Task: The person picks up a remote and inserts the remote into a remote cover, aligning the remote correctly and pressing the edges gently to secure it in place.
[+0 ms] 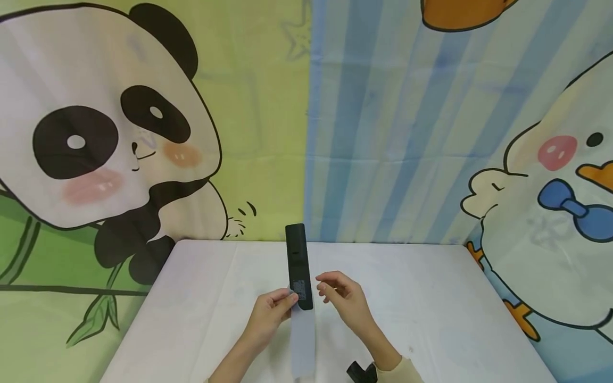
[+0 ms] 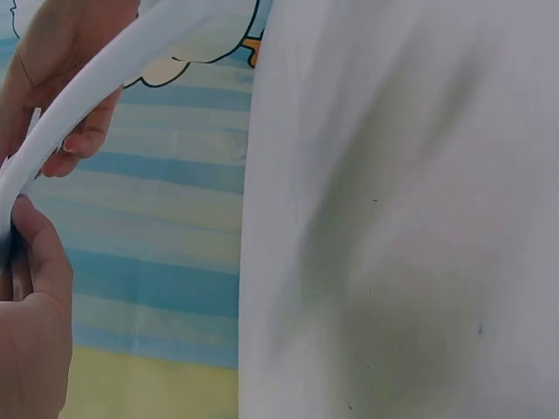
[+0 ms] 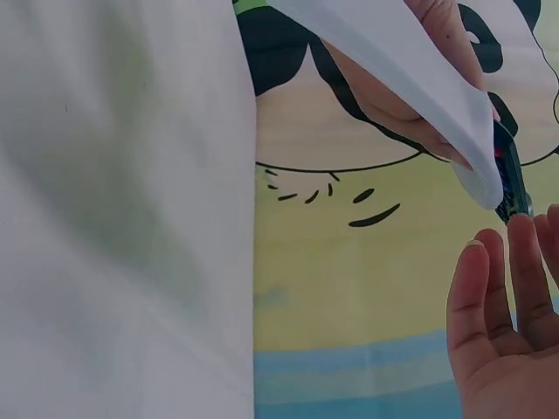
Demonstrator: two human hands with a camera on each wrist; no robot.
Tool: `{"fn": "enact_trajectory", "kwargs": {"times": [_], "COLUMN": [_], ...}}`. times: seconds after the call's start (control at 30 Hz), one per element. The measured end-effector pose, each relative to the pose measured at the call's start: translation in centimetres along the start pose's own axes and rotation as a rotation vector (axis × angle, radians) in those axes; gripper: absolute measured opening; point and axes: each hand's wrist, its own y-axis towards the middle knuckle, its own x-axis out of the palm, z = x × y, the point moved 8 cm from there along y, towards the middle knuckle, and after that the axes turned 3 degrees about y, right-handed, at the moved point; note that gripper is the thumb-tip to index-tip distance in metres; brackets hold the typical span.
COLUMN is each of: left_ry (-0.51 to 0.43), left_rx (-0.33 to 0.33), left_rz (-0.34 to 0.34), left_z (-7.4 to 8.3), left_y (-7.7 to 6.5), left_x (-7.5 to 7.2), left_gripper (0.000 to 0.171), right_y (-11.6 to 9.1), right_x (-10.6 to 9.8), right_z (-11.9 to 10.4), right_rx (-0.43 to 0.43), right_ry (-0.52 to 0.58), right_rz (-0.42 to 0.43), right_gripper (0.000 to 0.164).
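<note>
Lower centre of frame now: black remote [image 1: 297, 255] and white strip [image 1: 303, 346] in left hand [image 1: 272, 313]'s pinch, right hand [image 1: 346, 299] loose-fingered, empty, alongside!

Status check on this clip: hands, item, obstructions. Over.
Left hand grips black device near its lower end. Right hand beside it, holding nothing. White strip trails below device. No obstruction seen between right hand and device.
</note>
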Motion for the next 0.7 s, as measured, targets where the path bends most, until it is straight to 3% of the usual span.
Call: {"fn": "enact_trajectory", "kwargs": {"times": [0.33, 0.7], "left_ry": [-0.129, -0.23], "left_rx": [0.015, -0.021], "left_rz": [-0.032, -0.178], "left_z": [0.1, 0.3], "left_y": [0.0, -0.6], "left_x": [0.3, 1.5], "left_gripper": [0.027, 0.027], "right_y": [-1.6, -1.2], "right_x": [1.6, 1.6], "right_z": [0.1, -0.2], "right_rx": [0.085, 0.028], "right_ry": [-0.02, -0.167], "right_rz": [-0.171, -0.183], "right_gripper": [0.009, 0.009]}}
